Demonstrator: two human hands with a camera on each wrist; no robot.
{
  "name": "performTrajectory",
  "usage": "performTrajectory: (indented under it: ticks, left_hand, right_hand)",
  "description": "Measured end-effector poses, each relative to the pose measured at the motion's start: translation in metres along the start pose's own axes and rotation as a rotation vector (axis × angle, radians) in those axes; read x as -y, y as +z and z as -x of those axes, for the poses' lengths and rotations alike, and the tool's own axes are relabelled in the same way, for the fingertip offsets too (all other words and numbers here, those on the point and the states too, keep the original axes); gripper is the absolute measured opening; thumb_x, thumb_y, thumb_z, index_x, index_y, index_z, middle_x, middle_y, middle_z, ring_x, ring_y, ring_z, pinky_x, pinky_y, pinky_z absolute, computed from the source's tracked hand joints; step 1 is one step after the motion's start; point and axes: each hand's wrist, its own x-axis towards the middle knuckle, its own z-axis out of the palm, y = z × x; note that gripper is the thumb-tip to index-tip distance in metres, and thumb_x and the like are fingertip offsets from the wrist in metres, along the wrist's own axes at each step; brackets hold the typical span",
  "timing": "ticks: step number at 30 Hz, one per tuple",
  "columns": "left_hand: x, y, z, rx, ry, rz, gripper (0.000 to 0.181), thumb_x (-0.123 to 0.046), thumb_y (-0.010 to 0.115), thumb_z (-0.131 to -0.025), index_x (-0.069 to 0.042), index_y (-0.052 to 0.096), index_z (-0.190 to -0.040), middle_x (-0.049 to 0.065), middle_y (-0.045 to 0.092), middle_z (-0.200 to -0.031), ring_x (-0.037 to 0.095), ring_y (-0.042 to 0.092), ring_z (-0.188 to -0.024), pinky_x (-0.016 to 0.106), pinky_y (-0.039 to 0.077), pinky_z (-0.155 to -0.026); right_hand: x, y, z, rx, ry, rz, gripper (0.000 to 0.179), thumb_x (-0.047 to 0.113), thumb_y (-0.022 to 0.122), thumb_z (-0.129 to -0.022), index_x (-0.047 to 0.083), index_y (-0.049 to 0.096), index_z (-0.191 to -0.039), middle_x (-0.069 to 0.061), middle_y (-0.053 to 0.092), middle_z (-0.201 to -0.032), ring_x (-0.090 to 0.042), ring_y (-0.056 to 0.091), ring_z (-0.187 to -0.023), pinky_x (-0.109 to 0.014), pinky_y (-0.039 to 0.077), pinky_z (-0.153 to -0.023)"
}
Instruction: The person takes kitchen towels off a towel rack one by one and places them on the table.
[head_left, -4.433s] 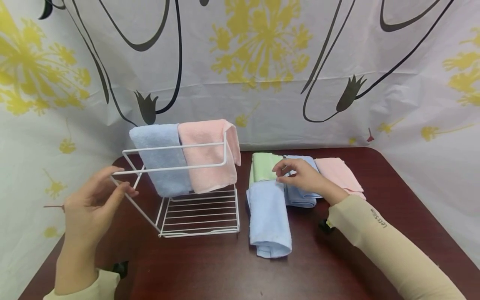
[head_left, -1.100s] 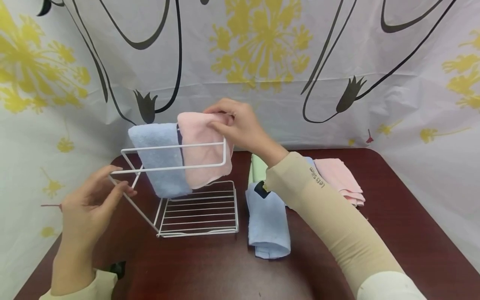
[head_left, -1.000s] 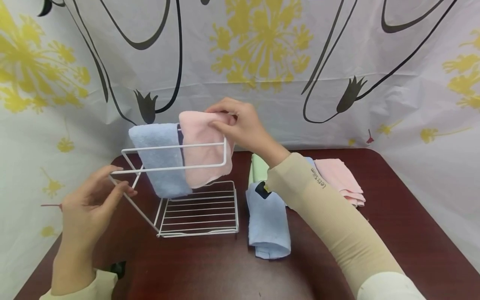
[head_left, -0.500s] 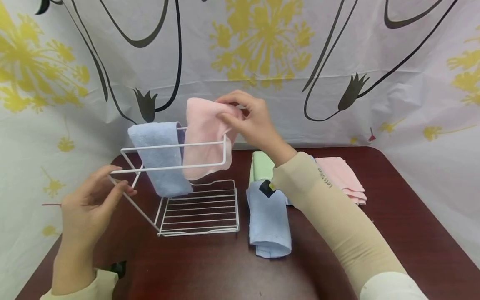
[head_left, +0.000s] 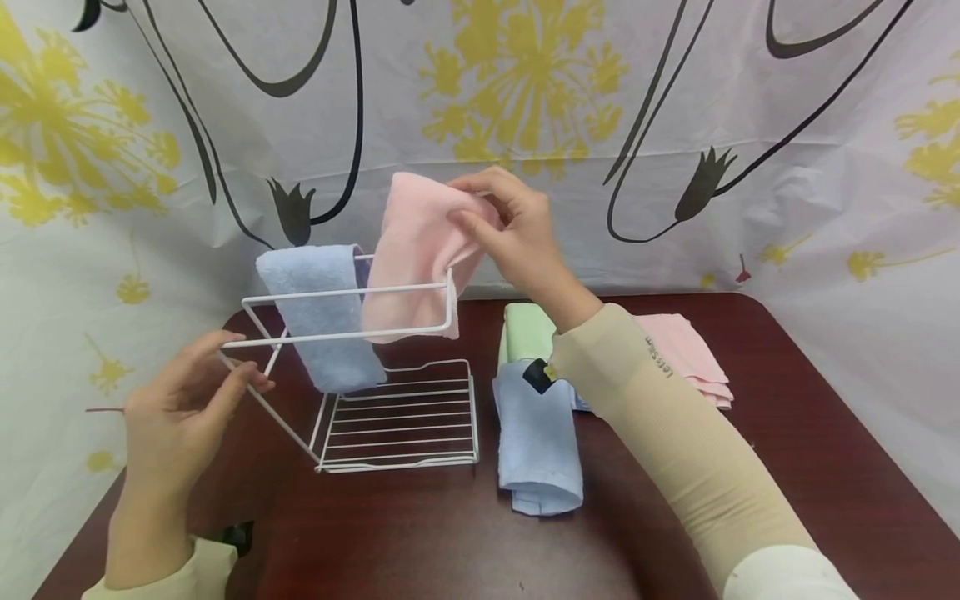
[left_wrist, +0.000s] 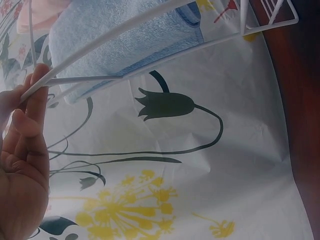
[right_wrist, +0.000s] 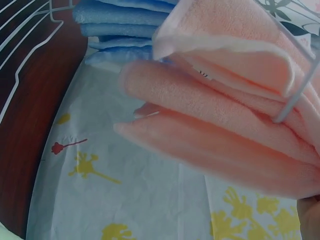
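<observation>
My left hand (head_left: 180,408) pinches the front left corner of a white wire rack (head_left: 337,338) between thumb and fingers; the left wrist view shows this hand (left_wrist: 25,175) at the bar too. Above the rack's right side, my right hand (head_left: 517,225) grips a pink towel (head_left: 420,233) by its upper right part. Its lower end hangs behind the rack's front bars. Seen from the right wrist, the towel (right_wrist: 210,110) falls in loose folded layers near a white bar. A blue towel (head_left: 307,271) drapes over the rail at left.
Right of the rack, a folded blue towel (head_left: 540,450) lies before a green towel (head_left: 525,333). Farther right is a folded pink towel (head_left: 686,358). My right forearm covers most of another blue one. A patterned curtain (head_left: 570,233) stands behind the dark table (head_left: 390,533).
My right hand has gone from the folded towels to the pink towel on the rack, gripped it, and raised it up and rightward off the rail. My left hand stays on the rack.
</observation>
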Motion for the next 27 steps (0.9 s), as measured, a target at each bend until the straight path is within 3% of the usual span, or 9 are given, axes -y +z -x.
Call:
performTrajectory:
  ticks: [8,12,16,19,23,27]
  left_hand:
    - [0.000,-0.001,0.000,0.007,-0.007,0.006,0.038,0.023,0.065,-0.078,0.017,0.061,-0.116,-0.017,0.072,-0.085,-0.004,0.070,-0.074,0.006,0.051,-0.072]
    - [0.000,0.000,0.000,0.010,-0.011,-0.001,0.040,0.024,0.065,-0.078,0.016,0.061,-0.116,-0.018,0.072,-0.085,-0.005,0.070,-0.074,0.006,0.051,-0.072]
    - [0.000,0.000,0.000,0.008,-0.003,0.010,0.038,0.023,0.065,-0.078,0.017,0.061,-0.116,-0.017,0.072,-0.084,-0.005,0.070,-0.074,0.006,0.052,-0.073]
    - [0.000,0.000,0.000,0.004,-0.002,0.024,0.038,0.024,0.065,-0.078,0.018,0.060,-0.115,-0.016,0.072,-0.084,-0.004,0.070,-0.073,0.006,0.052,-0.072]
    - [-0.001,0.001,0.000,-0.002,-0.009,0.026,0.038,0.024,0.065,-0.077,0.018,0.060,-0.115,-0.016,0.072,-0.084,-0.004,0.070,-0.073,0.006,0.052,-0.071]
    - [-0.001,0.001,0.000,-0.002,-0.008,0.027,0.039,0.025,0.065,-0.077,0.018,0.060,-0.115,-0.016,0.072,-0.084,-0.004,0.070,-0.073,0.006,0.052,-0.072]
  right_hand:
    - [0.001,-0.016,-0.003,-0.086,-0.002,-0.018,0.020,-0.007,0.073,-0.084,-0.010,0.070,-0.104,-0.020,0.068,-0.101,-0.010,0.067,-0.076,-0.019,0.053,-0.060]
    - [0.001,-0.023,-0.002,-0.109,-0.003,-0.012,0.020,-0.005,0.073,-0.085,-0.008,0.070,-0.105,-0.010,0.070,-0.099,-0.011,0.064,-0.073,-0.019,0.049,-0.057]
    - [0.003,-0.031,-0.001,-0.143,-0.009,-0.007,0.021,-0.005,0.072,-0.085,-0.010,0.069,-0.106,0.006,0.070,-0.094,-0.007,0.053,-0.060,-0.019,0.039,-0.048]
    - [0.005,-0.037,0.000,-0.175,0.018,-0.024,0.019,-0.004,0.072,-0.086,-0.006,0.071,-0.105,0.004,0.070,-0.094,-0.006,0.054,-0.058,-0.019,0.037,-0.046]
    - [0.007,-0.043,0.001,-0.228,0.073,-0.091,0.019,-0.003,0.073,-0.086,0.005,0.074,-0.103,-0.007,0.070,-0.098,-0.008,0.067,-0.067,-0.019,0.048,-0.050]
    - [0.007,-0.052,0.003,-0.261,0.074,-0.128,0.019,-0.004,0.072,-0.086,0.007,0.075,-0.102,-0.003,0.070,-0.099,-0.009,0.068,-0.068,-0.020,0.051,-0.053]
